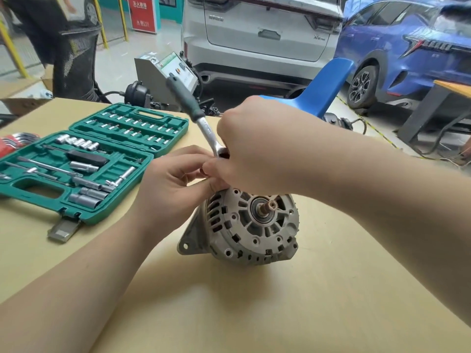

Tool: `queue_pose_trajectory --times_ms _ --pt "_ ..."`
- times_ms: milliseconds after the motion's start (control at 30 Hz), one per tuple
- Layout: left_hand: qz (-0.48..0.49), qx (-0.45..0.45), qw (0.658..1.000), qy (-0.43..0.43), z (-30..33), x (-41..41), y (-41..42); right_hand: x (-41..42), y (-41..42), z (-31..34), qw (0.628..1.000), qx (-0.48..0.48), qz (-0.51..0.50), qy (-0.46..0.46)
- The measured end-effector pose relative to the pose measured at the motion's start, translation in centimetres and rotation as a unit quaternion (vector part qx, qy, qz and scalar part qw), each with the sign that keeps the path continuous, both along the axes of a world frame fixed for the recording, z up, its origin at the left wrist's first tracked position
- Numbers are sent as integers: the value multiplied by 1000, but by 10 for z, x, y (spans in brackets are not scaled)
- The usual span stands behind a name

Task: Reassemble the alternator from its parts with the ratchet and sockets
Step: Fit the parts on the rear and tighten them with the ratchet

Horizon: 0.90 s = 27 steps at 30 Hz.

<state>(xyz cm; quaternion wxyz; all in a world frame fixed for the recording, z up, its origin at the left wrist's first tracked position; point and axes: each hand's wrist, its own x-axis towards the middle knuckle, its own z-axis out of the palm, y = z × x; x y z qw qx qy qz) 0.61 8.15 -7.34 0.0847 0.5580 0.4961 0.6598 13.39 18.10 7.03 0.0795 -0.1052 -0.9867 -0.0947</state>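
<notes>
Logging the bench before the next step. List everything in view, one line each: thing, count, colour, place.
alternator: one, grey, on the table at centre, shaft end facing the camera
ratchet: one, chrome with dark green handle, head at the alternator's top edge, handle slanting up and left
socket case: one, green, open on the table at left, sockets and bits inside
hex keys: one set, red holder, far left edge
table: one, tan
chair: one, blue, behind the table
cars: white and blue, background
left hand: fingers curled at the alternator's top
right hand: closed over the ratchet head
</notes>
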Motion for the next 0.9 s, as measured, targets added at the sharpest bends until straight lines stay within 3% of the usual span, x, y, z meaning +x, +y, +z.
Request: queue_pose_trajectory --times_ms 100,233,367,533,733,900 --pt "9 -4 999 33 3 2 1 5 0 4 1000 8 4 21" --pt "8 -5 1000 4 -1 -2 3 7 17 19 997 34 46 56" --pt "20 -20 999 -17 0 1 2 9 27 32 982 22 157 -105" --pt "16 -27 999 10 0 -2 1 5 32 29 968 81 208 -113" --pt "22 -21 999 19 0 -2 0 8 27 24 973 82 180 -115" --pt "44 -14 998 47 0 -2 -2 16 15 21 976 169 93 -97"
